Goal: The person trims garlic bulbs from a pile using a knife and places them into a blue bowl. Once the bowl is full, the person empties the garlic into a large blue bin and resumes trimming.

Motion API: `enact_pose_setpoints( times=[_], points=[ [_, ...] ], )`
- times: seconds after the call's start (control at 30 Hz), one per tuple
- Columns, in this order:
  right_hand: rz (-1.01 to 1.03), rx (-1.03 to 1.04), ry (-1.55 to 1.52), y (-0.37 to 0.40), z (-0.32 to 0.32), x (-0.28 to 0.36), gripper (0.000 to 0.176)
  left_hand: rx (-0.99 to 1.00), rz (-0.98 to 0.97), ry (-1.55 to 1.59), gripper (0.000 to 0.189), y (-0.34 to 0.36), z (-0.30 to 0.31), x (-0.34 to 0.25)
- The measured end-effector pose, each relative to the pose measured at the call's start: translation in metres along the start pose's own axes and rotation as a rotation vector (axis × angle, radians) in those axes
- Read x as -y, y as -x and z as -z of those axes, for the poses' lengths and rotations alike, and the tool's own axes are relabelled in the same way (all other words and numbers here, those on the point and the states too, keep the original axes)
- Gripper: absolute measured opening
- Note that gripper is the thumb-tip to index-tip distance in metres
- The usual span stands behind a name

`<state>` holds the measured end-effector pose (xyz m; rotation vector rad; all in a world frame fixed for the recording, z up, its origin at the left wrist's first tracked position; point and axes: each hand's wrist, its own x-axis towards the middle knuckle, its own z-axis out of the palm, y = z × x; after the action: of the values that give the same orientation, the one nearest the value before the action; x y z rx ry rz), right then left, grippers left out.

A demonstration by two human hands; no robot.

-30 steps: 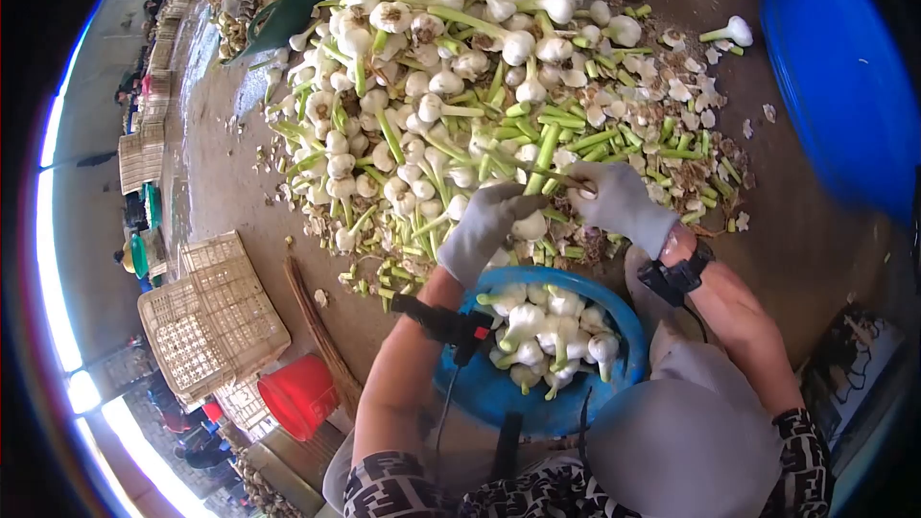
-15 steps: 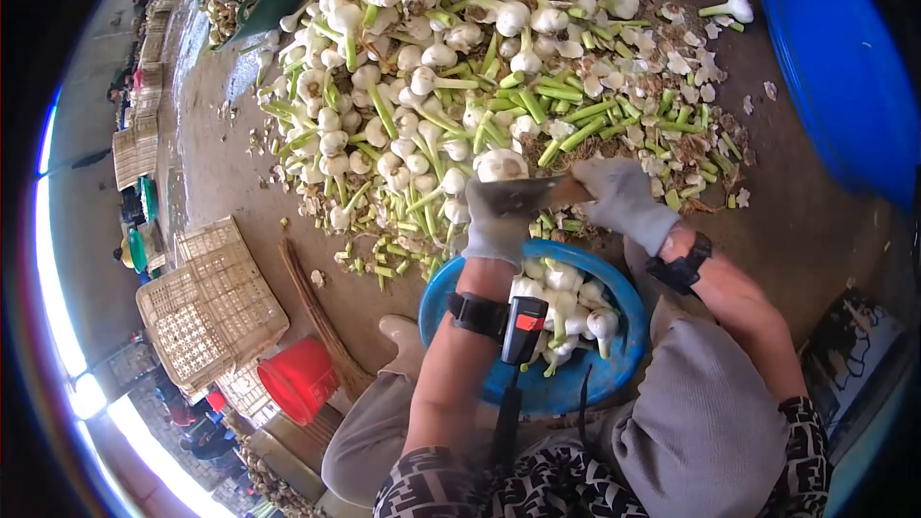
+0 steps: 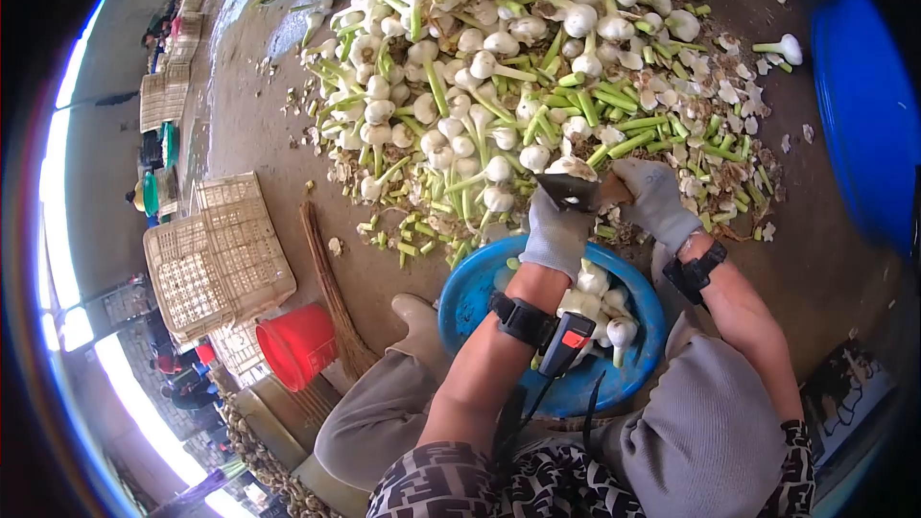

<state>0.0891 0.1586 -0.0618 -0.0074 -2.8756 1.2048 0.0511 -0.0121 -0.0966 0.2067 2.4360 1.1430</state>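
My left hand (image 3: pixel 556 233), in a pale grey glove, is closed on a garlic bulb (image 3: pixel 572 167) with its root end up. The knife's dark, wide blade (image 3: pixel 566 191) crosses in front of this bulb and hides part of my left fingers. In my right hand (image 3: pixel 658 200), also gloved, is the knife's wooden handle (image 3: pixel 612 193). Below my hands, between my legs, sits a blue basin (image 3: pixel 460 312) with several trimmed bulbs (image 3: pixel 622 331) in it. A big heap of garlic (image 3: pixel 480 67) with green stems lies just beyond my hands.
Cut stem pieces (image 3: pixel 638 139) and papery skins (image 3: pixel 734 86) litter the floor. To the left are plastic crates (image 3: pixel 221 259), a red bucket (image 3: pixel 295 345) and a straw broom (image 3: pixel 331 293). A large blue tub (image 3: pixel 863 105) stands at right. People are far off at left.
The view has shifted, so the heap and basin appear farther right. Both hands, the knife and the held bulb have moved right together. The blade looks tilted more steeply now.
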Motion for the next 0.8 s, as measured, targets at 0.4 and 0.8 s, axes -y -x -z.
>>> enact_pose_setpoints(
  times=[0.4,0.8],
  points=[
    [-0.646,0.127,0.111,0.020,0.000,-0.048,0.031,-0.108,0.348,0.286,0.025,-0.049,0.212,0.043],
    [-0.668,0.206,0.086,-0.003,-0.009,-0.023,0.037,-0.320,0.386,-0.008,0.034,-0.107,0.239,0.119]
  ],
)
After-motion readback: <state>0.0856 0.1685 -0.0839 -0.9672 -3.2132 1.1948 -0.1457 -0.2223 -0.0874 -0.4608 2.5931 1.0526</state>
